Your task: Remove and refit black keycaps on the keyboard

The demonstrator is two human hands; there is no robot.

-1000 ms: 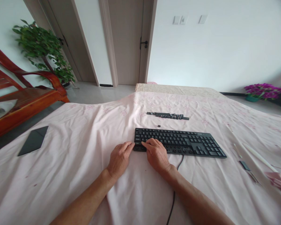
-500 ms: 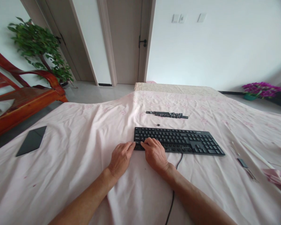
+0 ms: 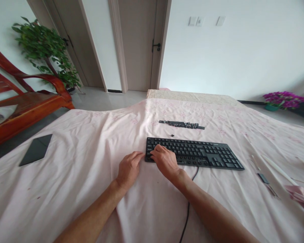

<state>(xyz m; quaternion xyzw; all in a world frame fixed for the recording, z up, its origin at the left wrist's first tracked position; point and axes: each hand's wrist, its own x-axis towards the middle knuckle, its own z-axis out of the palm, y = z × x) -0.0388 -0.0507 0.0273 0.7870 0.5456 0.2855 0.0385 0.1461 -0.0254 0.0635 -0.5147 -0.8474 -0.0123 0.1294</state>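
A black computer keyboard [image 3: 212, 158] lies on the pink cloth, and the lower rows at its front show bare key posts without caps. My right hand [image 3: 164, 160] is over its left end, thumb and fingers pinched at the keys near the lower left corner. Whatever is between those fingertips is hidden. Just left of the keyboard's edge, my left hand [image 3: 128, 168] rests with fingers pressed together, their tips at or close to the edge. Behind the keyboard lie several loose black keycaps [image 3: 182, 125] in rough rows, and a single small black piece [image 3: 172, 135] sits nearer to it.
A dark tablet-like slab [image 3: 36, 150] lies at the left. The keyboard's cable [image 3: 188, 212] runs toward me past my right forearm. At the right are a small dark-handled tool [image 3: 263, 178], a white stick [image 3: 278, 169] and a pink cloth piece [image 3: 300, 195].
My left hand has drawn slightly left, off the keyboard's corner. My right hand has shifted a little up and left over the keys. The view has tilted slightly.
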